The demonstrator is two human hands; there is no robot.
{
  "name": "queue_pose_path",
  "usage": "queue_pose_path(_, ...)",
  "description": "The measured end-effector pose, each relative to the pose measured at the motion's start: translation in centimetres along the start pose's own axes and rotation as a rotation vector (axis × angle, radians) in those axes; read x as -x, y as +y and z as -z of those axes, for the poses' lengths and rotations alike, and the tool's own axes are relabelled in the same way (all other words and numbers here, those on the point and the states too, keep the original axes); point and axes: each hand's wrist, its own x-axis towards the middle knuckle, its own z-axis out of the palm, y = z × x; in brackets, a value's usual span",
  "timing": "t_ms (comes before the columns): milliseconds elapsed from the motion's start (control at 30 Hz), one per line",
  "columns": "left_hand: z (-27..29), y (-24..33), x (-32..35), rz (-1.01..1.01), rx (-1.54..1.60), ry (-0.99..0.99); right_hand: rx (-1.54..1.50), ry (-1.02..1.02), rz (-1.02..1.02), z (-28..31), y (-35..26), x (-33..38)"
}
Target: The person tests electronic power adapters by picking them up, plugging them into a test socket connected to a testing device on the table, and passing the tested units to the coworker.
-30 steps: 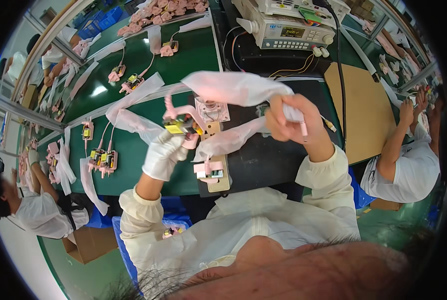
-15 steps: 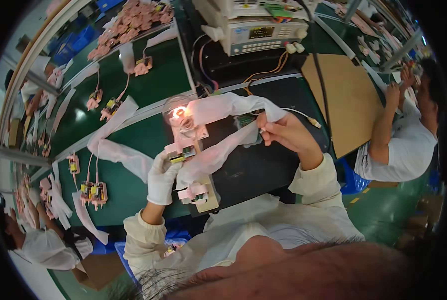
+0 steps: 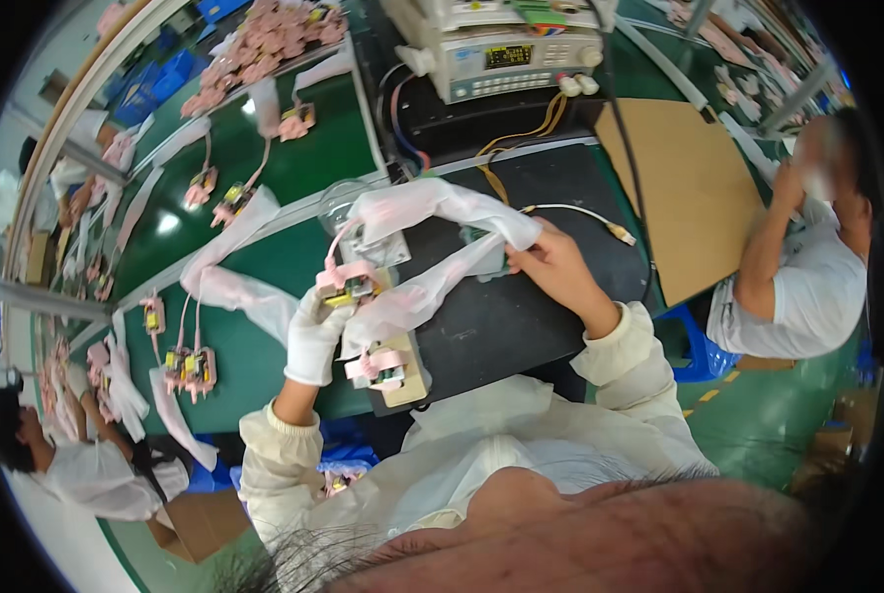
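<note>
My gloved left hand is closed around a pink plug housing with an exposed circuit board. From it a pink cable in a whitish film sleeve loops over to the right. My bare right hand pinches the sleeved cable near its right-hand bend; the cable's end is hidden by the fingers. Beside those fingers lies a small greenish board. A second pink plug housing rests on a beige block below my left hand. Behind the held housing stands a clear glass bulb, unlit.
A bench power supply stands at the back. A white cable with a metal plug lies on the black mat. Brown cardboard is at right. More sleeved cables and housings lie left. Co-workers sit at both sides.
The bulb was glowing and is now dark. The held housing has shifted slightly left and up, off the lamp fixture. My right hand has moved a little, its fingers now over the cable bend.
</note>
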Motion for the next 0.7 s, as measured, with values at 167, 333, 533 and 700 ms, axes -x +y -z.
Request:
queue_pose_path(167,-0.7,0.1,0.2,0.009,0.037,0.033,0.215,0.079,0.283,-0.4,-0.3,0.0)
queue_pose_path(333,-1.7,1.4,0.3,0.040,0.017,0.053,0.324,-0.025,0.210,0.0,-0.7,0.0)
queue_pose_path(533,-2.0,0.5,0.7,0.093,0.052,0.094,0.068,-0.064,0.074,0.4,-0.1,-0.1)
queue_pose_path(700,-1.7,0.4,0.6,0.196,-0.050,0.127,0.077,-0.064,0.077,0.5,0.0,0.1)
